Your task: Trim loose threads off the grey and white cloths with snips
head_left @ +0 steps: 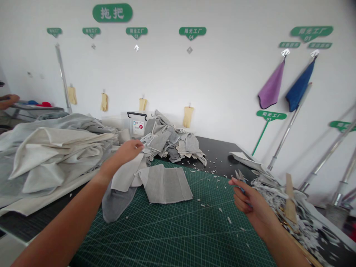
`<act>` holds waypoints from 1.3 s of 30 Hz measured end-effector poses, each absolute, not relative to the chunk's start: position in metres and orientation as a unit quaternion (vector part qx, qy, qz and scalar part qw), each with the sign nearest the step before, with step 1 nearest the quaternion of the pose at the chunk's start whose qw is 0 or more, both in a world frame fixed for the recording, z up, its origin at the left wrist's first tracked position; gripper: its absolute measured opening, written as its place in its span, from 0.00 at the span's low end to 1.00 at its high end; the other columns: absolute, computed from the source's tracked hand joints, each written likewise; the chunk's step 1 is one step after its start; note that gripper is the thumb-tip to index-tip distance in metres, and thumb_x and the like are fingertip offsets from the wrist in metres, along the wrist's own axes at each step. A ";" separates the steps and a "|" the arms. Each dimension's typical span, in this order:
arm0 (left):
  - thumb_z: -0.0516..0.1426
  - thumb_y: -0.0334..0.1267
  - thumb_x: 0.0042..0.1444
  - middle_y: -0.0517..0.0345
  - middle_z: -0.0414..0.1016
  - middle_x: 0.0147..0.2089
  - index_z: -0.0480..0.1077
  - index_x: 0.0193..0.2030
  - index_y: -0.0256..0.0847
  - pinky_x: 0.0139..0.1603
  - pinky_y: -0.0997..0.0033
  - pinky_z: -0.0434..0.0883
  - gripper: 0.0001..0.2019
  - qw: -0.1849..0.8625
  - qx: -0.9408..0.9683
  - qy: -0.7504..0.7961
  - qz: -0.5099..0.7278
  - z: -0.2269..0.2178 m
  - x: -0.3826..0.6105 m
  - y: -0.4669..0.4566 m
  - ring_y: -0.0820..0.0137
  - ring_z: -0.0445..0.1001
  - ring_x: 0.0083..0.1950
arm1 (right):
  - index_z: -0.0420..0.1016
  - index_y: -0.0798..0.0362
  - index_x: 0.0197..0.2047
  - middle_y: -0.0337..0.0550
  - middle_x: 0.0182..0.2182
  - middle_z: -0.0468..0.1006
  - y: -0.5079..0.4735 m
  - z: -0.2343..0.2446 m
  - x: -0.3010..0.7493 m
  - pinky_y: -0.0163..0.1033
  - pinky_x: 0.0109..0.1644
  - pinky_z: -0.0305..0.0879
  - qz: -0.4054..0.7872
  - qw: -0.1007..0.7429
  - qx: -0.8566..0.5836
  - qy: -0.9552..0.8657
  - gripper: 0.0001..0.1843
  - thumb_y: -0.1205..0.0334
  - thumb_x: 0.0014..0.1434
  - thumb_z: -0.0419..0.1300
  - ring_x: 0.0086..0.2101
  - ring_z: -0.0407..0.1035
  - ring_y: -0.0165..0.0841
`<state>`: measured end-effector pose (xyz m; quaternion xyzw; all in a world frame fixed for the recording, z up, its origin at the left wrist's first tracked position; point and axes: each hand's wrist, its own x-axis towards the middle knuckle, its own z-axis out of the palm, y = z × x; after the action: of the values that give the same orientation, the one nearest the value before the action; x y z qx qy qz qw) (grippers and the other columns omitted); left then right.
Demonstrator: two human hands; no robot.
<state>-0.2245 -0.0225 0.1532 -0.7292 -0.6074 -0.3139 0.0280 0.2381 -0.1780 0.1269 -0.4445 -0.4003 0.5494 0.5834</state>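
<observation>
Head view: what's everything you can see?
Flat tabletop: one, black, below
Gridded cutting mat: one, green, centre
Rumpled fabric heap: one, grey and cream, left
Cut cloth pile: one, mostly grey, back centre
Flat cloth pieces: several, grey, on mat
Handled plastic box: one, clear, behind pile
Small scraps: many, white, on mat
Shredded heap: one, whitish, right
Wooden strip: one, tan, on shredded heap
Hanging gloves: four, yellow, on white wall
Hanging cloths: two, purple and blue, wall, right
Sign plates: several, green, wall
Metal poles: several, silver, along wall
Metal scissors: one pair, blue handled, right
Another person's arm: one, bare, far left
Left hand: one, bare, near pile; grip unclear
Right hand: one, bare, holding scissors
</observation>
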 end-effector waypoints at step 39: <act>0.41 0.59 0.67 0.53 0.81 0.40 0.77 0.35 0.39 0.49 0.68 0.68 0.31 -0.342 -0.883 -0.312 -0.070 0.072 -0.039 -0.095 0.63 0.77 0.42 | 0.77 0.46 0.45 0.40 0.40 0.80 -0.172 0.060 0.195 0.39 0.44 0.63 0.246 0.291 -0.597 -0.706 0.14 0.49 0.61 0.59 0.41 0.72 0.38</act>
<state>-0.0386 -0.0947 0.0722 -0.8835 -0.3123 -0.0698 -0.3422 0.1954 -0.1723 0.0605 -0.5970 -0.7060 0.2459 0.2912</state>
